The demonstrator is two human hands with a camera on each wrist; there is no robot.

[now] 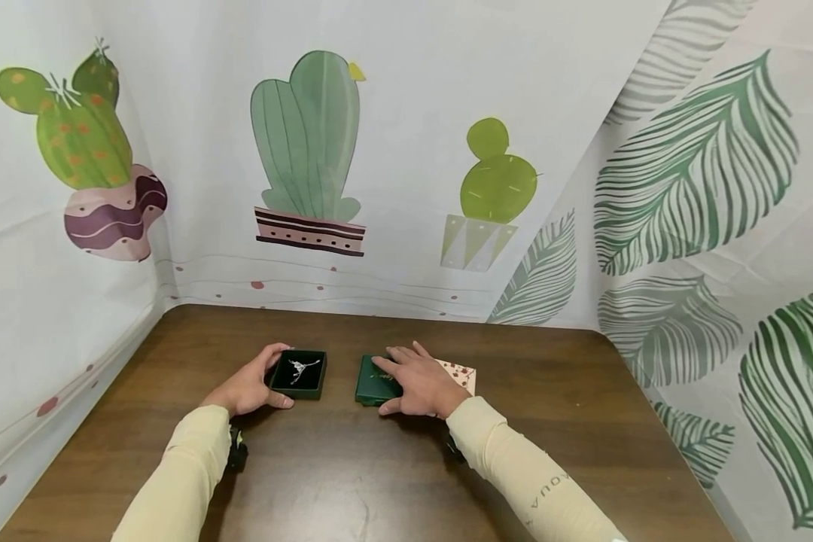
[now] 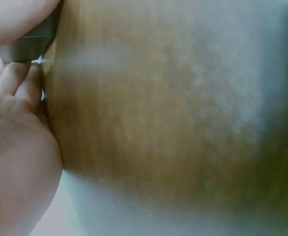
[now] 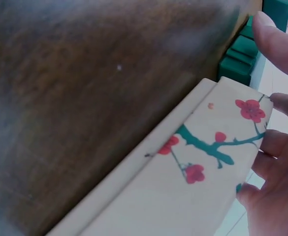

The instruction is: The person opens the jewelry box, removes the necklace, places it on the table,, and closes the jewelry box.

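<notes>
Right wrist view gives me the blossom-printed card (image 3: 203, 162) under the right hand (image 1: 416, 384), mostly hidden from the head view. There its flat fingers press the green lid (image 1: 374, 380); the left hand (image 1: 247, 388) clasps the open box (image 1: 299, 373), necklace (image 1: 302, 367) inside.

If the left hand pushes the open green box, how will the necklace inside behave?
The necklace looks thin and loose, so it probably shifts or tangles. The open green box seems small and light; held by the left hand, it likely slides easily on the smooth table.
</notes>
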